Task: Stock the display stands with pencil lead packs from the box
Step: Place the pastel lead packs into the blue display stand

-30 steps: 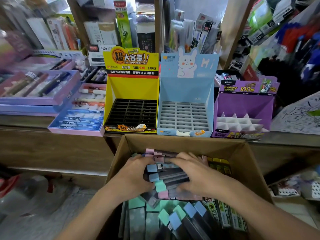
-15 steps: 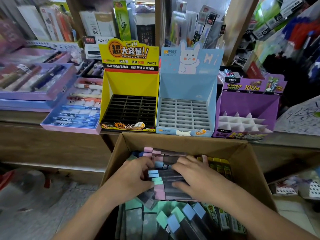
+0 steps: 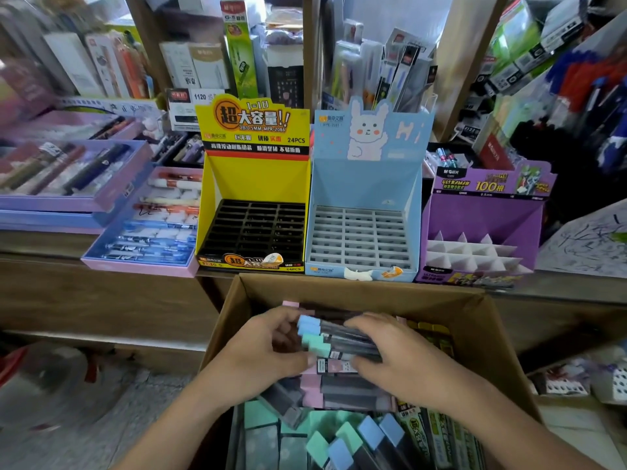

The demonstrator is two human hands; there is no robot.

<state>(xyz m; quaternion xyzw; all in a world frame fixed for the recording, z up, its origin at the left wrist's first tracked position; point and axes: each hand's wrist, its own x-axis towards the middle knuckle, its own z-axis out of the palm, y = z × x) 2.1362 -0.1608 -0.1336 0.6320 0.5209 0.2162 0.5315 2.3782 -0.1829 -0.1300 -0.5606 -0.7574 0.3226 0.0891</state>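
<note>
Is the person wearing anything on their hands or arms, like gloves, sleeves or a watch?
Nothing that shows. The left hand and right hand are bare, with no gloves and no rings that I can make out. The left forearm and right forearm are uncovered down to the picture's lower edge: no sleeve, watch or bracelet is in view.

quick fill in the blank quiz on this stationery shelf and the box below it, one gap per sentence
1. The left hand and right hand grip a bundle of pencil lead packs inside the cardboard ____.
2. The rabbit display stand is coloured ____.
3. The yellow display stand has a slotted insert coloured ____.
4. The purple display stand sits at the ____ end of the row of three.

Missing words: box; blue; black; right.
</note>
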